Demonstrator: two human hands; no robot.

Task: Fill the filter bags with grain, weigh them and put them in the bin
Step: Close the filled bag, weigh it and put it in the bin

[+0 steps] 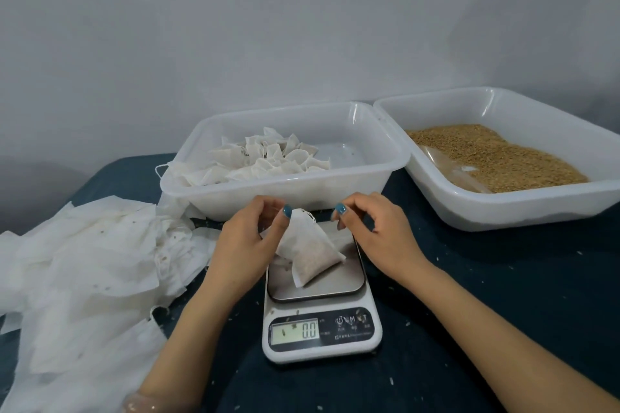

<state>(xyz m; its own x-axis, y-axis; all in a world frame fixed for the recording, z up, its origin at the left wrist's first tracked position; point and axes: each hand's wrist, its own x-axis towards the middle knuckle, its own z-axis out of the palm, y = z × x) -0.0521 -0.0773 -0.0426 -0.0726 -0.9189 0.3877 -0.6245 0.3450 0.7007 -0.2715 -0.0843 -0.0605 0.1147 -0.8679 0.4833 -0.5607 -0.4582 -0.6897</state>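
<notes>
Head view: filled filter bag (312, 253), pinched at its gathered mouth by left hand (248, 240), hanging tilted over plate of scale (322, 332), display at 0.0. Right hand (379, 228) just beside the mouth, fingers curled, grip on a drawstring not discernible. Likely risks: mouth left loose, spilling grain onto plate and skewing the reading; bag set half off plate, reading short; bin (285, 108) just behind scale.

Digital scale (322, 334) display (294, 331) reading 0.0, on the front panel nearer the viewer than the fingers (349, 211), letter M on a button right of it, small print beside it unreadable
</notes>
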